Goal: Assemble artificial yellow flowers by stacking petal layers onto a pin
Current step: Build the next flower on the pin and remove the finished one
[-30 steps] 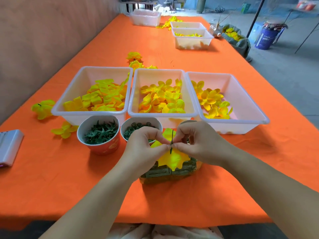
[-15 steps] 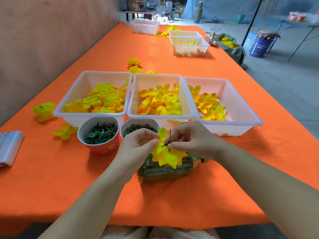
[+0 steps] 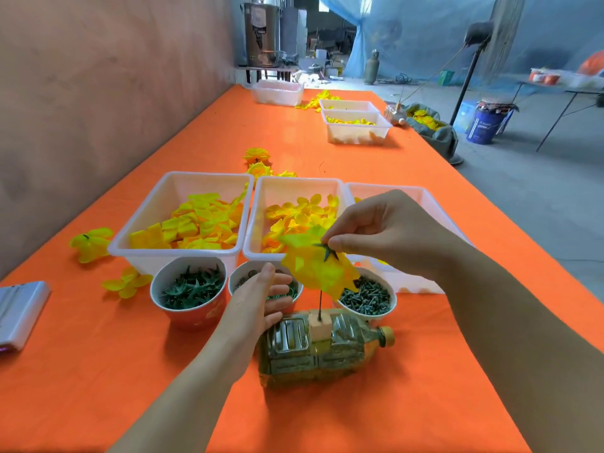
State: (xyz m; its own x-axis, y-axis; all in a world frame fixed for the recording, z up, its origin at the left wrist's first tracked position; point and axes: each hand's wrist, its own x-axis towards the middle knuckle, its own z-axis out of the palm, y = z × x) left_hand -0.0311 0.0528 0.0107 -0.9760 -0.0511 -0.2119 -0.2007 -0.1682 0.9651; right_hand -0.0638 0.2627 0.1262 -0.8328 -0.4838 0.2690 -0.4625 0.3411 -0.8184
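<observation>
Now you are lifting the flower (image 3: 313, 268) up the pin (image 3: 320, 305), your right hand (image 3: 389, 237) pinching its green centre. Your left hand (image 3: 258, 302), released, is hovering beside the bottle (image 3: 327, 353). The stack is probably finished.

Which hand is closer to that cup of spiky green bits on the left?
Left. The left hand is by the neighbouring cup, just right of the spiky-green cup. The right hand is farther right, its fingers pinching the yellow flower.

Brown wall (image 3: 98, 93), grey concrete floor (image 3: 539, 197), blue netting (image 3: 408, 34), standing fan (image 3: 496, 31)
</observation>
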